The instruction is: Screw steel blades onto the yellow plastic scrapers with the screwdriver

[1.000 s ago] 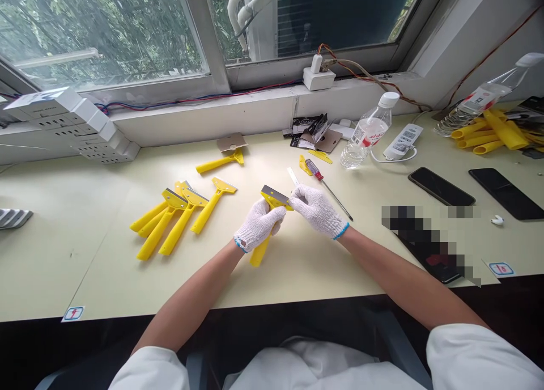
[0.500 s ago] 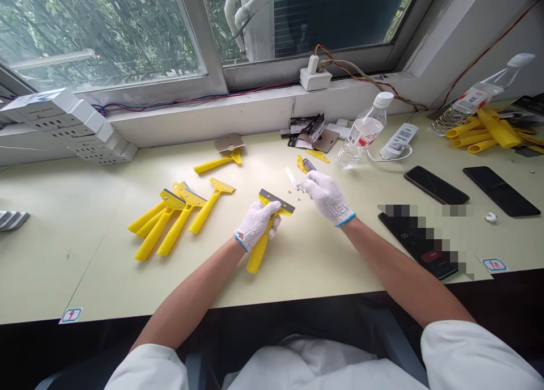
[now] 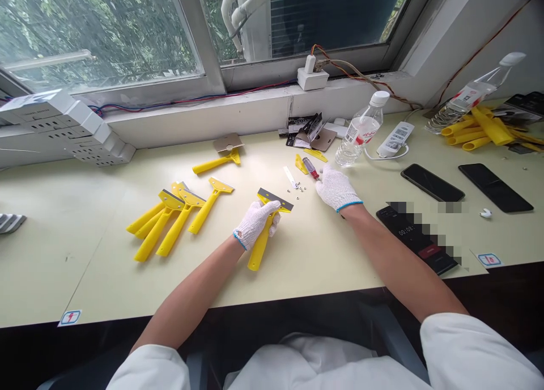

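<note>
In the head view my left hand [image 3: 255, 224], in a white knit glove, grips a yellow scraper [image 3: 261, 245] just below its head. A dark blade [image 3: 274, 200] with holes lies across the top of that head. My right hand [image 3: 338, 189], gloved too, has its fingers drawn together at the red end of a screwdriver [image 3: 311, 168] with a clear handle; its shaft is hidden by the glove. Several small screws [image 3: 298, 189] and a white strip [image 3: 291, 177] lie between the hands. Beside the screwdriver are a yellow plate [image 3: 300, 164] and another yellow piece [image 3: 315, 155].
Several yellow scrapers [image 3: 170, 214] lie to the left, another [image 3: 219, 161] near a cardboard piece. Black packaging [image 3: 312, 130], a water bottle [image 3: 361, 128] and a power strip [image 3: 395, 139] stand behind. Phones [image 3: 432, 183] lie at right, before yellow handles [image 3: 488, 128]. White boxes [image 3: 68, 126] are stacked at left.
My right hand has moved from above the screws slightly to the right, uncovering the screwdriver's red end. The left hand still holds the scraper in the same place.
</note>
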Available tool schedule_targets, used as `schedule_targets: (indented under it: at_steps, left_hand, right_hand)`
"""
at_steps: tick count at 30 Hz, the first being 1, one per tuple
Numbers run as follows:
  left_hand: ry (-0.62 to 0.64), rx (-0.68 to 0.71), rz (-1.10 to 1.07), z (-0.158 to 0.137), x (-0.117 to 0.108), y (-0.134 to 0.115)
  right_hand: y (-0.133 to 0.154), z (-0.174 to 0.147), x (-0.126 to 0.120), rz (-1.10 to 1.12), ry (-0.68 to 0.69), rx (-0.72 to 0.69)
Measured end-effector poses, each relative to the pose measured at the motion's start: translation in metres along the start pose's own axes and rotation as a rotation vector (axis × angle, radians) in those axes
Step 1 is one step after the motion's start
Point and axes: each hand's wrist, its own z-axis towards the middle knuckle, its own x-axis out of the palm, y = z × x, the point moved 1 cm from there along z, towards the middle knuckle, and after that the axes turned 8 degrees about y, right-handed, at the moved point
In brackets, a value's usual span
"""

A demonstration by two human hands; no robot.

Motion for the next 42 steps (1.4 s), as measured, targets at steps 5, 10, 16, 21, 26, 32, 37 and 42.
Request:
schedule_targets:
  at_steps: [5, 10, 16, 21, 26, 32, 37, 42]
  left_hand:
    - [0.014, -0.001, -0.088, 0.002, 0.000, 0.001]
    - [0.000, -0.038, -0.125, 0.002, 0.001, 0.000]
    - [-0.050, -0.062, -0.050, 0.004, 0.002, 0.000]
    - [-0.064, -0.074, -0.033, 0.005, 0.002, 0.002]
    - [-0.050, -0.048, -0.025, 0.004, 0.001, 0.003]
    - [0.025, -0.100, -0.177, 0.004, 0.001, 0.001]
    - [0.092, -0.081, -0.210, 0.004, -0.002, 0.001]
    - [0.196, -0.058, -0.101, 0.003, -0.003, -0.003]
  right_hand:
    - [-0.007, 0.005, 0.000, -0.022, -0.074, 0.081]
    - [0.007, 0.002, 0.007, -0.199, -0.272, -0.219]
    - [0.013, 0.009, 0.017, -0.200, -0.103, -0.419]
    - [0.011, 0.009, 0.009, -0.192, -0.086, -0.293]
    - [0.009, 0.010, 0.008, -0.201, -0.155, -0.211]
    - [0.006, 0.017, 0.008, -0.198, -0.182, -0.113]
    - [0.017, 0.014, 0.006, -0.233, -0.083, -0.083]
    - [0.024, 0.007, 0.001, -0.242, -0.140, -0.013]
